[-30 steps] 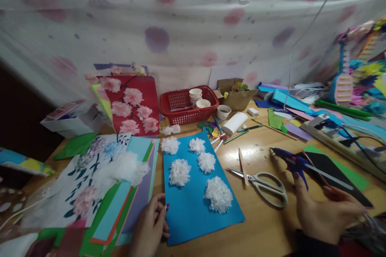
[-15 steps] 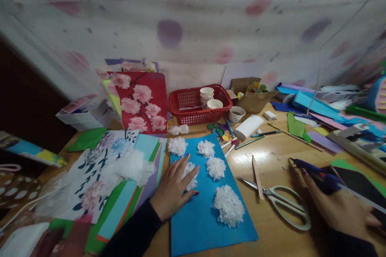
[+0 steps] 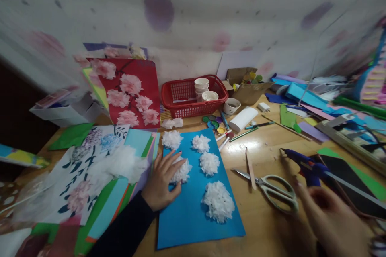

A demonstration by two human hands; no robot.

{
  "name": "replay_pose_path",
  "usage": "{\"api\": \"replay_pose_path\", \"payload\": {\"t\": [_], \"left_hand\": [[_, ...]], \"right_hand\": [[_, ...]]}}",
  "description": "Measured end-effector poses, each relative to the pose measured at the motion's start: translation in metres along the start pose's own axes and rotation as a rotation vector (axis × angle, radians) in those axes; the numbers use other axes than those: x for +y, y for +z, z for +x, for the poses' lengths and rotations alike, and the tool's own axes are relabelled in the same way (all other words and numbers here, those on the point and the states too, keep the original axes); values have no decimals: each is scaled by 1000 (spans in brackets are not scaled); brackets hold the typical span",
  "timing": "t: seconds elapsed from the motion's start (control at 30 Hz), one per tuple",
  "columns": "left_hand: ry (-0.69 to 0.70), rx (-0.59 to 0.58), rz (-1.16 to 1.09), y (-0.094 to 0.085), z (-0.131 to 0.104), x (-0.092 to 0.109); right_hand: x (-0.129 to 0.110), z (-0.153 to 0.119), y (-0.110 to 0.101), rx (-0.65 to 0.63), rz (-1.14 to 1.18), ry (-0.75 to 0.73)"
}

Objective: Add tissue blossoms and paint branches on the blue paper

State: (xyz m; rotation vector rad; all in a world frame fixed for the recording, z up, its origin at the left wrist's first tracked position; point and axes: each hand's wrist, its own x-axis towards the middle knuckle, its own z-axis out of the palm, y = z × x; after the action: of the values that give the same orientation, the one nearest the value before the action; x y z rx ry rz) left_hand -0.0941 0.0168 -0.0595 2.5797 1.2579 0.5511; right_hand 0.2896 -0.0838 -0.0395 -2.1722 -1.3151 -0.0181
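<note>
Flat on a blue sheet of paper (image 3: 183, 221), my left hand (image 3: 163, 178) has its fingers stretched and touches a white tissue-paper flower (image 3: 183, 172), partly covering it. Several more flowers sit on the sheet, among them a large one (image 3: 219, 202) at the lower right. My right hand (image 3: 334, 219), somewhat blurred, is open at the lower right with nothing seen in it. Just beyond its fingers lies a blue glue gun (image 3: 304, 162), with a long pale glue stick at its rear. Between the sheet and this hand are scissors (image 3: 277, 192) and a wooden stick (image 3: 250, 168).
A red basket (image 3: 193, 110) with paper cups stands at the back. On the left are a red card with pink flowers (image 3: 132, 92), coloured sheets and white tissue (image 3: 123, 164). A dark phone (image 3: 346, 176) and paper scraps lie at the right.
My right hand has let go of the glue gun and drawn back towards me. My left hand stays on the blue sheet. The view has shifted slightly.
</note>
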Motion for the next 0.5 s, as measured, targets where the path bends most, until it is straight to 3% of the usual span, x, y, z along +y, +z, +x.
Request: {"api": "replay_pose_path", "payload": {"t": [0.13,0.17,0.3,0.5], "left_hand": [[-57,151,40,1,-5,-9],[-85,187,53,3,-6,-11],[-277,258,99,6,-6,-15],[-424,201,37,6,-5,-12]], "right_hand": [[-60,11,30,-276,82,-131],[-66,15,38,-278,52,-160],[-68,27,60,-321,-35,-261],[-62,31,63,-374,43,-162]]}}
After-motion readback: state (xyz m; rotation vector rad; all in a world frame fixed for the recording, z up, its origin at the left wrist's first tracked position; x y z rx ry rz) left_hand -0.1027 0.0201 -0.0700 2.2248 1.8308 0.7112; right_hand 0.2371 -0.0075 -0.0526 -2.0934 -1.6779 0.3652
